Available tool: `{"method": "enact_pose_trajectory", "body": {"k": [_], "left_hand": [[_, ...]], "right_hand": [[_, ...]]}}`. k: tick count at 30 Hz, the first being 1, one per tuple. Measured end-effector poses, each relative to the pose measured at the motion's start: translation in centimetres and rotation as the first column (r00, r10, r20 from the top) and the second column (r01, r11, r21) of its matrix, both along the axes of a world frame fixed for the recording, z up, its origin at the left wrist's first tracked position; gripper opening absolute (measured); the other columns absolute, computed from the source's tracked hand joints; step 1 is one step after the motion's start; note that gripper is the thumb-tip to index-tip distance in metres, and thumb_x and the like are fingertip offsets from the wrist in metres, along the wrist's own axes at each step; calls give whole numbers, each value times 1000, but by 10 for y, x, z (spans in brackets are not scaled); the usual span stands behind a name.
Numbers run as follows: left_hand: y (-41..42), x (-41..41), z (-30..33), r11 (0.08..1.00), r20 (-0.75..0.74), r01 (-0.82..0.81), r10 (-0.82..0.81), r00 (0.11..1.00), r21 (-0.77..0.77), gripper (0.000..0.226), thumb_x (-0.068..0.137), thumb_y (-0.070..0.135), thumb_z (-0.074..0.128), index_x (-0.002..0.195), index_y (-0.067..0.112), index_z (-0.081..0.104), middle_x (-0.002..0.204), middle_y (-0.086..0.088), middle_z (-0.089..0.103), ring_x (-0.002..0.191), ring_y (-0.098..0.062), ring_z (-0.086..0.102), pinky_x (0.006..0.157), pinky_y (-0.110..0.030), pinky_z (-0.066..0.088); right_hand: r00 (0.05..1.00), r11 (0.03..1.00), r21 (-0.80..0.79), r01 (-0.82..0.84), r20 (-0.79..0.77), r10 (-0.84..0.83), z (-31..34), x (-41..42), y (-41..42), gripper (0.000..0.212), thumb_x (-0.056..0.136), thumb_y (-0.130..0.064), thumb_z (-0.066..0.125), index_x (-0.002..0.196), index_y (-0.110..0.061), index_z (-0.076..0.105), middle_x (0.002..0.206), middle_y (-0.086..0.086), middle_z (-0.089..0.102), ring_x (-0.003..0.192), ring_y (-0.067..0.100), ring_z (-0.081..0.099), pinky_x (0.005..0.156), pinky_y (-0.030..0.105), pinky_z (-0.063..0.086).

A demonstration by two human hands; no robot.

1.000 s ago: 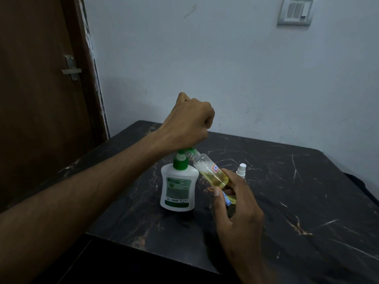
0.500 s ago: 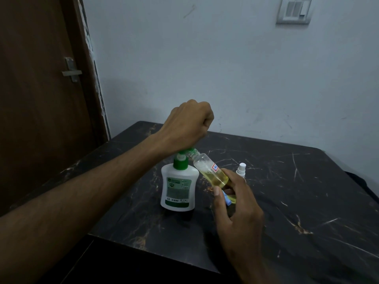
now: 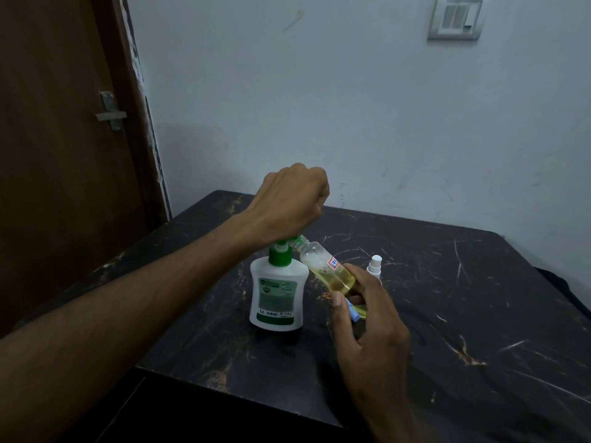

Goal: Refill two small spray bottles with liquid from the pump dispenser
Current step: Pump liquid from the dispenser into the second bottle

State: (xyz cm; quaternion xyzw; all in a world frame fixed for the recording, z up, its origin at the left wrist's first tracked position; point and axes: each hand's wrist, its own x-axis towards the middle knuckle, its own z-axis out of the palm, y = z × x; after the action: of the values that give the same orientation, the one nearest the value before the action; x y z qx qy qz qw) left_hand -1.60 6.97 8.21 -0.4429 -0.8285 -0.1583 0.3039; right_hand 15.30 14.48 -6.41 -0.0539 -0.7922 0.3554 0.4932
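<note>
The bottle [image 3: 326, 270] is held tilted at the pump [image 3: 277, 292] spout, pinched near its bottom by the right hand [image 3: 367, 318]. It is likely light and slippery when wet. The pump top is pressed by the fisted left hand [image 3: 292, 203].

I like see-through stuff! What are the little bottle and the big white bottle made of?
The little bottle looks like clear, glossy plastic: the yellow liquid shows through its wall. The big white bottle looks like opaque, smooth white plastic with a green collar; nothing inside shows. Either could be another material.
</note>
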Motion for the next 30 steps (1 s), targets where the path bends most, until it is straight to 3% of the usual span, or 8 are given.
{"method": "enact_pose_trajectory", "body": {"k": [6,13,17,21,30], "left_hand": [[1,0,7,1000,-14,-7,6,1000,-5,37,70,-5,49,53,24,32,56,5,37,56,-24,47,57,-37,45],[0,-2,0,1000,28,4,-5,1000,24,40,71,-8,46,51,24,33,51,9,36,50,-11,38,55,-28,34],[0,-1,6,1000,6,-4,4,1000,14,37,71,-7,48,51,23,35,52,6,40,52,-16,43,56,-36,48],[2,-2,8,1000,12,-6,6,1000,17,37,71,-7,49,50,22,38,50,6,40,51,-14,42,59,-40,54],[0,0,6,1000,43,0,-1,999,25,40,73,-7,51,50,23,38,51,7,41,52,-11,43,59,-34,47]], "right_hand": [[1000,1000,4,3,-15,-3,2,2,-1,38,95,-18,64,132,-13,65,114,-5,69,102,1,64,87,0,41],[1000,1000,13,11,-11,-11,0,0,0,37,96,-19,64,133,-14,65,112,-6,69,101,1,64,86,2,42],[1000,1000,9,-4,-1,4,0,0,1,38,96,-22,63,134,-16,64,113,-8,68,101,4,65,86,5,44],[1000,1000,9,-2,-1,2,0,1,1,38,96,-22,63,133,-16,64,113,-8,68,101,3,65,87,4,43],[1000,1000,27,-13,-9,14,-2,-1,2,37,96,-18,67,133,-16,65,114,-8,68,103,4,65,89,8,46]]}}
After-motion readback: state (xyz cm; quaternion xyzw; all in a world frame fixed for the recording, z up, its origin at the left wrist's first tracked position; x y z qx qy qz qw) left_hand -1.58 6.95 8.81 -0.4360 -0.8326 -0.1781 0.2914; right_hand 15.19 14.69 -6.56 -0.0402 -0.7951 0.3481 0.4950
